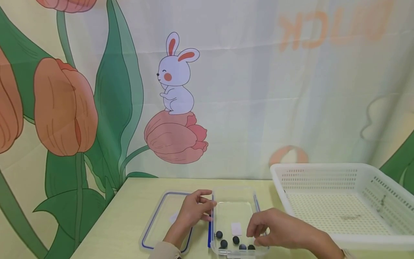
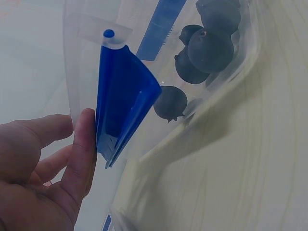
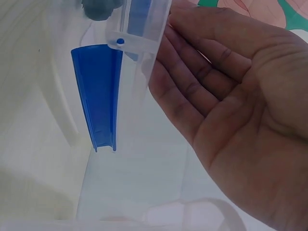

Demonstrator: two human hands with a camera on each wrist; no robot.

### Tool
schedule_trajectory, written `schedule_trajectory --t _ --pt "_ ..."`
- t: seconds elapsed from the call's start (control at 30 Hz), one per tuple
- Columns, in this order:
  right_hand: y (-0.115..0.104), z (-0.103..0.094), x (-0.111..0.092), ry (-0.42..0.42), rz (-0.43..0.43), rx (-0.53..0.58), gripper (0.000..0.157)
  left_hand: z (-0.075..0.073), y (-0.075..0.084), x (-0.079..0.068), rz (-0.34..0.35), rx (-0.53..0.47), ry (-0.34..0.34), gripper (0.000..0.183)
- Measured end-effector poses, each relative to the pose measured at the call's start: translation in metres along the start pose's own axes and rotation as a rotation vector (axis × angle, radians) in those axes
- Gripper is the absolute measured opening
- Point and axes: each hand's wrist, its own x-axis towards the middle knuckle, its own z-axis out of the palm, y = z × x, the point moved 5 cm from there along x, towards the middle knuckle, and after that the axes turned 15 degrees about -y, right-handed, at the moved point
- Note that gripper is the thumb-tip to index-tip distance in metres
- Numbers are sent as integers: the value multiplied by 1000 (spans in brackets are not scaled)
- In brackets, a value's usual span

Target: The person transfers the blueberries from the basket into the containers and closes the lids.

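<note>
A clear plastic food box (image 1: 233, 212) with blue side latches stands on the table. Several blueberries (image 1: 224, 244) lie inside toward its near end, beside a small white square (image 1: 236, 229). My left hand (image 1: 194, 210) grips the box's left wall, thumb at the rim and a finger against the hanging blue latch (image 2: 122, 91). Over the right rim, my right hand (image 1: 275, 227) reaches into the box with bent fingers, tips just above the berries. Nothing shows between its thumb and fingers; the box wall partly hides the fingertips in the right wrist view.
The clear lid (image 1: 155, 216) with a blue seal lies flat left of the box, partly behind my left arm. A white perforated basket (image 1: 323, 239) stands at the right, close to my right forearm. A curtain printed with tulips and a rabbit (image 1: 178, 90) hangs behind the table.
</note>
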Motion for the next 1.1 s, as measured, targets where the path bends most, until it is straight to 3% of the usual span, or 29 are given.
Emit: schedule_trajectory --t 0.27,0.5,0.7,0.83,1.1 --pt "-3 -4 0 4 59 48 12 0 1 0 -4 1 4 53" --pt "-10 -16 -12 59 48 60 10 1 0 0 -7 -1 8 53" --pt "-19 -42 -28 137 72 21 12 2 0 1 -16 10 14 53" --pt "-23 -64 -41 177 76 -70 13 2 0 1 -20 15 18 53" --pt "-12 -106 -66 209 231 -50 16 1 2 0 -12 17 19 52"
